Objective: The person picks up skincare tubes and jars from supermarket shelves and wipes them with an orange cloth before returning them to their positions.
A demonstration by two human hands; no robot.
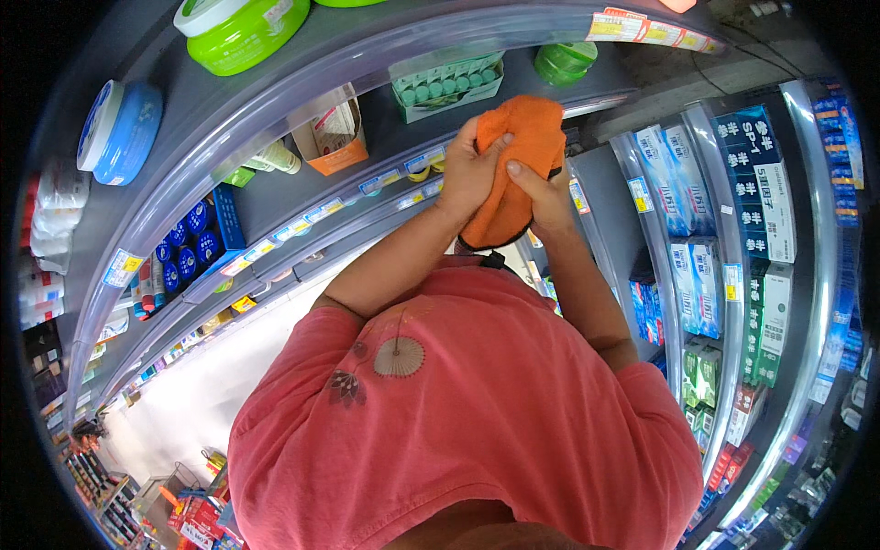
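Note:
An orange cloth (529,130) with a dark edge is bunched between my two hands, in front of the shelves. My left hand (474,172) grips its left side, thumb pointing up across the fabric. On the lower right side, my right hand (546,199) holds the cloth, with its thumb on the front and most of its fingers hidden behind. Just beyond the cloth, on a shelf, are a box of green-capped tubes (447,86) and a green jar (565,63).
An orange-fronted carton (337,148), a large green jar (247,34), a blue jar (130,134) and blue-lidded containers (196,240) stand on shelves at left. Toothpaste boxes (694,282) fill shelves at right. Clear curved shelf edges (227,130) run close around my arms.

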